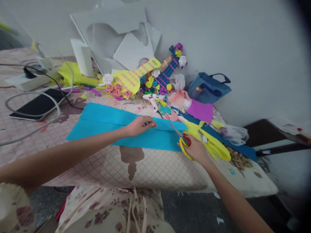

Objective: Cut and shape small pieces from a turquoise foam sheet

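Note:
A long bright blue sheet [145, 142], which looks like crepe paper, lies across the table with a lengthwise line parting its upper strip from the lower part. My left hand [140, 126] is over its middle, thumb and fingers curled together in a pinch at the strip's edge. In my right hand [195, 149] is a pair of scissors [182, 140] with yellow and red handles. Their blades point up and left over the sheet's right end. Yellow paper pieces [213, 142] lie just right of the scissors.
Behind the sheet are a yellow paper guitar [128, 79], a dark blue one [167, 71] with paper flowers, and a white glue gun [152, 101]. A tablet [39, 103] and cables are at left. A blue bag [206, 87] and peanuts [239, 159] are at right.

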{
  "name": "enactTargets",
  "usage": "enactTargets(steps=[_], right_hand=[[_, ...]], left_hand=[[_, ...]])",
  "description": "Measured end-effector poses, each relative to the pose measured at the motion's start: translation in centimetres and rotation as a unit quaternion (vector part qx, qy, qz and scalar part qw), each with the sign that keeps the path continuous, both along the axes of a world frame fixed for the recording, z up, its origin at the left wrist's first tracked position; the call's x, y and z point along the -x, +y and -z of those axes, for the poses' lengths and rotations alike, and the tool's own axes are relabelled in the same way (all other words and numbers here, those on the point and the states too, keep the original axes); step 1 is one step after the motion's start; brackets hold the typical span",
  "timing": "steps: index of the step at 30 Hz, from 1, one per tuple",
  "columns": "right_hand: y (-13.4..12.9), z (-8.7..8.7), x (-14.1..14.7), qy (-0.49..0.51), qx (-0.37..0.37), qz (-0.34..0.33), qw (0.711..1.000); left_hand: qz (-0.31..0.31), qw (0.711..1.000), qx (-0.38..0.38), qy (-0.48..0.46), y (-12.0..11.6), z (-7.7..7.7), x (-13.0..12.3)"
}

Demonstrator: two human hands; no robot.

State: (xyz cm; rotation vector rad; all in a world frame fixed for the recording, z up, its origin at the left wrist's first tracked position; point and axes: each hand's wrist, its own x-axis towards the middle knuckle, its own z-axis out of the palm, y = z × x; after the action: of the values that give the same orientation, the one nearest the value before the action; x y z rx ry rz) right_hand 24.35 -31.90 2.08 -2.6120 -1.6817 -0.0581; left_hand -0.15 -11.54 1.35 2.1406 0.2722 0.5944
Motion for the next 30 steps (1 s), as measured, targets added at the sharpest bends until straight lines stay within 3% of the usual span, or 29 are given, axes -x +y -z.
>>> enactTargets(steps=[3, 6, 9, 11, 14, 25, 30], right_hand=[[1.2, -0.4, 0.1, 0.020, 0.003, -0.042, 0.999], [1.8, -2.3, 2.3, 0.040, -0.091, -0.077, 0.992], [2.6, -4.1, 6.0, 0.229, -0.176, -0.186, 0.939], [3.4, -4.7, 8.3, 0.325, -0.185, -0.225, 0.900], [4.7, -4.8, 10.2, 0.389, -0.177, -0.234, 0.873], [6.1, -5.1, 10.6, 0.482, -0.059, -0.224, 0.845], [6.4, -5.4, 10.4, 0.437, -0.036, -0.274, 0.856]], left_hand=[[-0.039, 0.986, 0.160, -0.026, -1.1, -0.6, 0.7], [-0.051, 0.965, 0.254, -0.040, -2.2, -1.0, 1.3], [-0.052, 0.956, 0.288, -0.036, -3.2, -1.4, 1.7], [-0.057, 0.958, 0.281, -0.034, -3.6, -1.6, 1.8], [-0.067, 0.964, 0.256, -0.035, -3.9, -1.7, 2.0], [-0.078, 0.983, 0.167, 0.002, -4.0, -1.9, 3.0], [-0.061, 0.991, 0.122, 0.015, -3.9, -2.2, 3.3]])
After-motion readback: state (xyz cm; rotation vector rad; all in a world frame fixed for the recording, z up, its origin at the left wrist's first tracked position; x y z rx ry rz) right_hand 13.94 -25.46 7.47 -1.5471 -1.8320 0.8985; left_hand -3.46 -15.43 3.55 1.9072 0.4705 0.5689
